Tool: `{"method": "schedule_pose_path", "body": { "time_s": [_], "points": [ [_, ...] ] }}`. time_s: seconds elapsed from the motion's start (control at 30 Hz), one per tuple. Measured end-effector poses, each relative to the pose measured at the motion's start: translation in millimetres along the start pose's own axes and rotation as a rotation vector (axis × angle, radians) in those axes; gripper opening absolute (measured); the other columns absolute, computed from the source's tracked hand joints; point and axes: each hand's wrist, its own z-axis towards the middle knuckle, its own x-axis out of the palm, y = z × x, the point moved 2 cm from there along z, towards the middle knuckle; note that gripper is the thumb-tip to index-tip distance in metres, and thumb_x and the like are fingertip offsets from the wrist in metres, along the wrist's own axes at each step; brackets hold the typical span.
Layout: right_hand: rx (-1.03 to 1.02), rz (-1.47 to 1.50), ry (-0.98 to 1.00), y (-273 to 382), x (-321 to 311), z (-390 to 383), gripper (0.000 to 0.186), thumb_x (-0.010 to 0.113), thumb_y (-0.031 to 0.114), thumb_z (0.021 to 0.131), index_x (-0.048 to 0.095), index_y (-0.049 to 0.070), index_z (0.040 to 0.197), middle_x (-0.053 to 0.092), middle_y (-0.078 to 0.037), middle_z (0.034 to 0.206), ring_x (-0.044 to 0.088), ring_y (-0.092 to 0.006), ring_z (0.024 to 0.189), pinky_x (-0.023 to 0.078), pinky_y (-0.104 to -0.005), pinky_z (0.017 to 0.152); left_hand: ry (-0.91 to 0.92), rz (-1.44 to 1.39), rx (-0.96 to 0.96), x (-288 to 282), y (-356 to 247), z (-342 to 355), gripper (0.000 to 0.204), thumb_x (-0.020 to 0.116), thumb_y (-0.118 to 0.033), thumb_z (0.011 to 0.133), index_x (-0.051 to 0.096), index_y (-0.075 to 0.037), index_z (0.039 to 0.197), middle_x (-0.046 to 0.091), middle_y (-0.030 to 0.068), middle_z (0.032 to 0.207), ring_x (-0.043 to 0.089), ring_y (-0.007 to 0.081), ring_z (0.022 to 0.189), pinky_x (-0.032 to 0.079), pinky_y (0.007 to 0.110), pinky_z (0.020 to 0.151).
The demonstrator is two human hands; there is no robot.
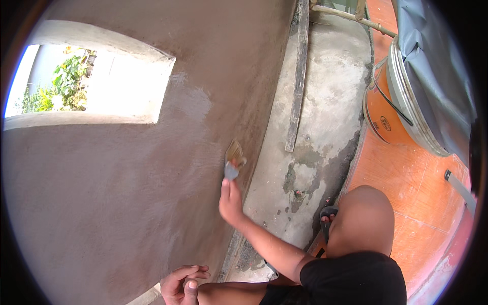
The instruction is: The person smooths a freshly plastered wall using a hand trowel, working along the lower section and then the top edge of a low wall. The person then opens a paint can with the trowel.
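Note:
My right hand (231, 205) is closed on the handle of a paintbrush (233, 158), and its pale bristles point up along the brownish-grey plastered wall (112, 198). The brush lies against or very close to the wall surface; I cannot tell which. Above it, a lighter patch (192, 104) shows on the plaster. My left hand (182, 285) is at the lower edge, near my bent knee (229, 293). Its fingers are loosely curved with the thumb apart, and nothing shows in them.
A window opening (114, 84) cuts the wall at upper left, with plants outside. Beside the wall runs a stained concrete ledge (330, 76) bearing a wooden strip (299, 86). On the orange floor (401, 198) at right stands an orange bucket (381, 114) next to a grey sheet (437, 66).

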Motion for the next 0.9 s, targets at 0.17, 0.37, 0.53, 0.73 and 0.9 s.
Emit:
{"method": "schedule_pose_path", "body": {
  "time_s": [0.17,0.37,0.53,0.73,0.9],
  "points": [
    [-0.160,0.197,-0.263,-15,-14,135,0.040,0.037,0.027,0.112,0.050,-0.007,0.128,0.051,-0.025,0.130,0.046,-0.0356,0.120,0.035,-0.0420,0.106,-0.055,-0.112,0.124,33,50,29,0.027,0.061,-0.021,0.103,0.064,0.004,0.114,0.074,0.0159,0.086,0.073,0.0236,0.085,0.055,0.035,0.081],
    [-0.119,0.130,-0.141,-27,3,56,0.040,0.037,0.025,0.111,0.050,-0.006,0.133,0.051,-0.025,0.134,0.045,-0.0354,0.124,0.033,-0.0428,0.108,0.013,0.034,0.174,51,65,50,0.019,0.059,-0.014,0.103,0.068,0.002,0.107,0.074,0.0136,0.088,0.072,0.0201,0.084,0.055,0.032,0.079],
    [-0.172,0.107,0.089,14,6,0,0.053,0.035,0.020,0.111,0.029,-0.003,0.158,0.015,-0.023,0.169,0.007,-0.0361,0.159,0.010,-0.0468,0.127,-0.299,-0.131,0.223,43,78,60,0.019,0.058,-0.012,0.104,0.068,0.003,0.107,0.075,0.0140,0.092,0.072,0.0204,0.084,0.056,0.032,0.079],
    [-0.115,0.098,-0.028,41,-32,162,0.047,0.037,0.034,0.112,0.058,-0.005,0.125,0.067,-0.023,0.118,0.064,-0.0312,0.112,0.046,-0.0409,0.101,-0.206,-0.032,0.236,41,81,56,0.019,0.057,-0.016,0.106,0.066,0.000,0.109,0.071,0.0099,0.089,0.066,0.0149,0.084,0.053,0.029,0.079],
    [-0.251,-0.007,0.137,2,19,-20,0.055,0.032,0.023,0.111,0.027,-0.005,0.158,0.013,-0.023,0.170,0.005,-0.0347,0.159,0.008,-0.0461,0.128,-0.221,-0.068,0.147,35,76,55,0.019,0.059,-0.017,0.104,0.065,0.000,0.106,0.068,0.0081,0.083,0.062,0.0129,0.075,0.050,0.026,0.069]
  ]
}}
